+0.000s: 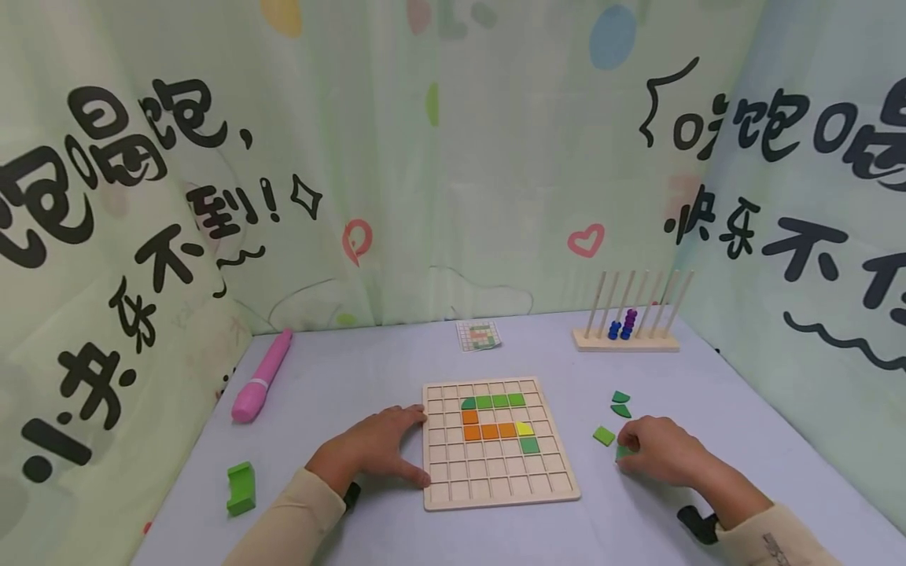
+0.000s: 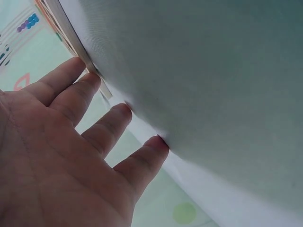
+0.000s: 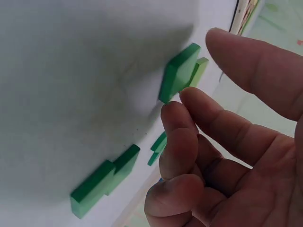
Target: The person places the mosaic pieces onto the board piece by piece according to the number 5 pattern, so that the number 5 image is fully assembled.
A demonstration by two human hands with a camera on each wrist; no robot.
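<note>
A square wooden grid board (image 1: 488,491) lies on the table, with green, orange and yellow tiles in some cells. My left hand (image 1: 382,444) rests at the board's left edge, thumb and fingers spread; in the left wrist view its fingertips (image 2: 90,81) are at the board's side. To the right of the board, my right hand (image 1: 661,452) is low over a dark green tile (image 3: 179,73). The thumb stands apart from this tile, while the index fingertip is right at its lower corner; the other fingers curl inward. A light green square tile (image 1: 604,435) lies just left of this hand.
Two dark green quarter-round pieces (image 1: 620,410) lie beyond the right hand. A patterned card (image 1: 478,336) and a peg stand with beads (image 1: 626,344) are at the back. Left are a pink stick-like object (image 1: 262,377) and a green notched block (image 1: 241,488). Printed curtains surround the table.
</note>
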